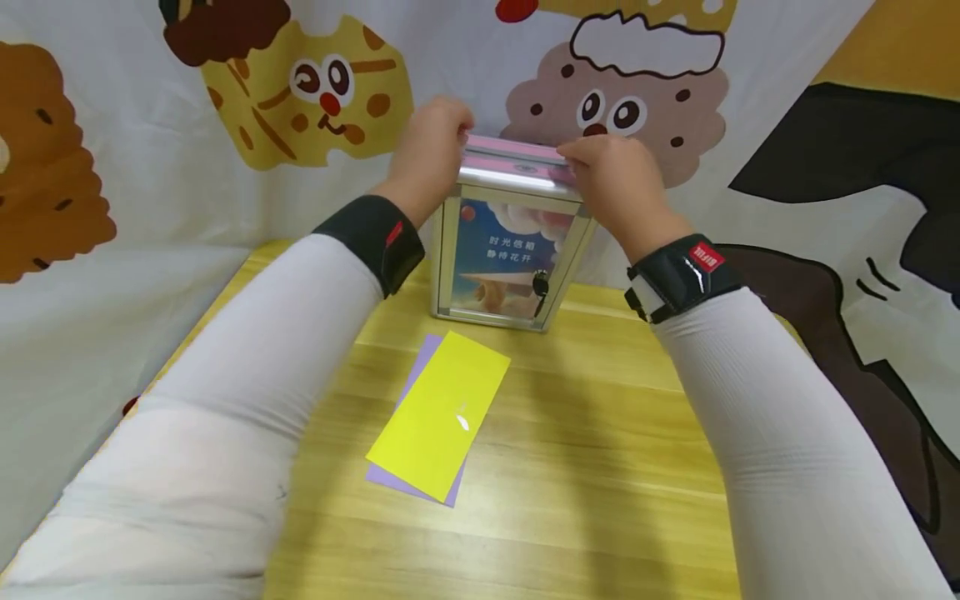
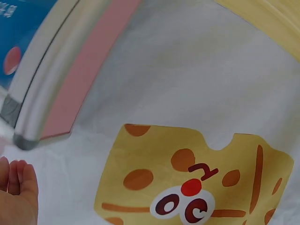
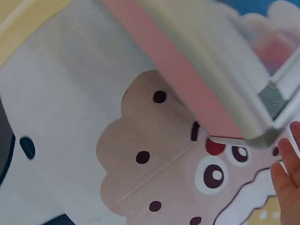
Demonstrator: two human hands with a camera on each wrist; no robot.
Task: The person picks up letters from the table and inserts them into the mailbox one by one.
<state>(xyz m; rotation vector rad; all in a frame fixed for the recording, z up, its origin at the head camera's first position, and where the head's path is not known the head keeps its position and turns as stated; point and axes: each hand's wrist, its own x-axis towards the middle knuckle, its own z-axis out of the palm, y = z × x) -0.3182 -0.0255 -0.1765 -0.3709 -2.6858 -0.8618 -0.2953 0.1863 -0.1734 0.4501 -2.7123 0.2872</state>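
Observation:
A letterbox [image 1: 498, 258] with a silver frame, pink top and keyed glass door stands upright on the wooden table. My left hand [image 1: 429, 150] is at the left end of its top, fingers bent toward the slot [image 1: 513, 154]. At the right end, the fingertips of my right hand [image 1: 618, 183] come together beside the slot. In the left wrist view, part of the left hand [image 2: 18, 194] shows by the box's corner. The right wrist view catches some fingers of the right hand [image 3: 289, 173] near the other corner. Whether anything thin is pinched at the slot is hidden.
In front of the letterbox a yellow envelope [image 1: 442, 417] lies across a purple envelope [image 1: 382, 475] on the table [image 1: 570, 500]. Behind hangs a white cloth [image 1: 450, 50] printed with cartoon biscuits. A key [image 1: 540, 283] sits in the door's lock.

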